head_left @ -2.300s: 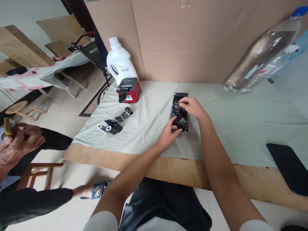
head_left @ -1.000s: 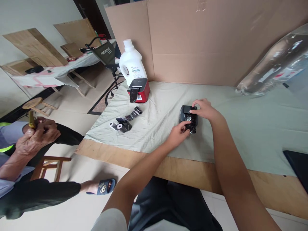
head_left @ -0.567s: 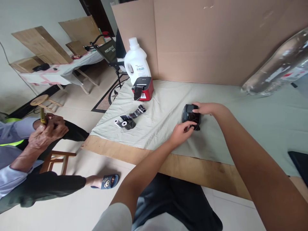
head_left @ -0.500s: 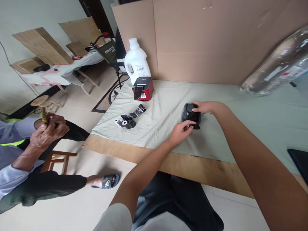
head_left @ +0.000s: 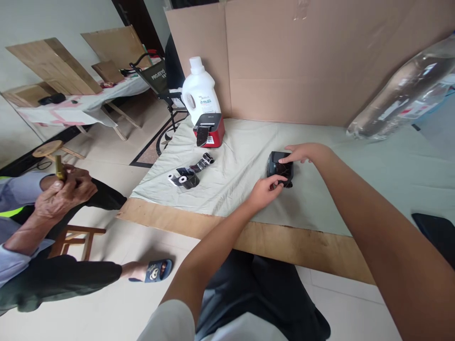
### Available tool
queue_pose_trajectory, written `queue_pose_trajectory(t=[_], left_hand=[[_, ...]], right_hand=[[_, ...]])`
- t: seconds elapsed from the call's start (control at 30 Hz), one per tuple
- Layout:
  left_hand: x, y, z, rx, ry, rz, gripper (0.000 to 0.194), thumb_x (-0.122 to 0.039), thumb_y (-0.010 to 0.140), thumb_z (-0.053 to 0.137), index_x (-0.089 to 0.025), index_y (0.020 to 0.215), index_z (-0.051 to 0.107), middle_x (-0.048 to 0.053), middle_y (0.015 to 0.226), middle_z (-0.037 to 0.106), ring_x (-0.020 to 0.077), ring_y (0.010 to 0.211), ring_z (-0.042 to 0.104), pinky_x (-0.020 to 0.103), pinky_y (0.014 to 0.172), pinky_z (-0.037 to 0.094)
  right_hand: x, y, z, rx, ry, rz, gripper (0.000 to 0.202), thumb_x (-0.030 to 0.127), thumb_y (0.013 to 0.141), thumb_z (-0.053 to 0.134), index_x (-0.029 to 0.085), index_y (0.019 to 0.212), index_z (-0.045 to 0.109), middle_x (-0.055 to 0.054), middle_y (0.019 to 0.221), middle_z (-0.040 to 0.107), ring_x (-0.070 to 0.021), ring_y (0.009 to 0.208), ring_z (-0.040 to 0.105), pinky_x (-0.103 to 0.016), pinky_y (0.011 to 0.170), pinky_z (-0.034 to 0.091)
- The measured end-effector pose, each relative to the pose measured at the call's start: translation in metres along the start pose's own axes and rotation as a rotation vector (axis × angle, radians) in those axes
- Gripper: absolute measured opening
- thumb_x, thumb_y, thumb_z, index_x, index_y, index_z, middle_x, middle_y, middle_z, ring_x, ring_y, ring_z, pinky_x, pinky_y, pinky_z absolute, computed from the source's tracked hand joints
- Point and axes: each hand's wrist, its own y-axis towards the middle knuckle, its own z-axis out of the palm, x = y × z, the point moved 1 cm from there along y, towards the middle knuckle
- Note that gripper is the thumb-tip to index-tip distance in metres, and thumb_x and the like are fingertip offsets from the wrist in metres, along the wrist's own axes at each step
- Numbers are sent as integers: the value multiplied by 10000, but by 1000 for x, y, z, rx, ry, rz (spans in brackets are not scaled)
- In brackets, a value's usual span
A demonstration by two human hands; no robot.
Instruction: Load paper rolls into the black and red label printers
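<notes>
A small black device sits on the cloth-covered table. The fingers of my left hand are pressed together at the device's near edge; whatever they pinch there is too small to make out. My right hand rests on the far right of the device's top, thumb and fingers apart. To the left lie rolls of black labels, with a strip reaching toward a smaller roll. Behind them stands a red and black label printer with a black strip hanging from its front.
A white jug stands behind the printer, before a cardboard wall. Plastic-wrapped brown goods lie back right; a dark flat object is at right. A seated person's hands are at left, holding something yellowish.
The view has shifted slightly, bringing more of the dark flat object at right into sight. My fingers have moved slightly on the device, which stays in place.
</notes>
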Motion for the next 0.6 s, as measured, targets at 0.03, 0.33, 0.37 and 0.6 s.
queue_pose_trajectory(t=[0.03,0.33,0.37,0.6], left_hand=[[0,0,1,2,4,8,276,-253,950,598,-223,1165,769,-40,792,594,90,637,493,230,701,433],[-6,6,-16,-112,365,-174,395,-206,937,561,-214,1307,696,33,886,744,215,890,682,346,892,523],[-4,10,-20,-121,483,-182,435,-233,933,590,-215,1359,674,75,1041,771,261,1045,687,400,977,513],[-5,26,-13,95,790,-97,702,-279,955,660,-180,1610,431,169,1505,639,316,1473,511,557,1291,216]], right_hand=[[1,-1,-2,135,4,81,915,679,612,918,273,1401,692,-187,1372,707,-415,1085,741,-619,953,588],[-9,-14,17,97,330,183,672,481,576,991,182,1136,769,-169,1078,791,-372,983,752,-550,901,594],[-14,-19,28,14,434,144,607,513,615,958,164,1074,771,-164,1039,790,-355,987,744,-527,894,593],[-23,-69,94,-425,933,-137,504,687,840,611,214,972,722,-63,993,760,-258,989,682,-403,967,519]])
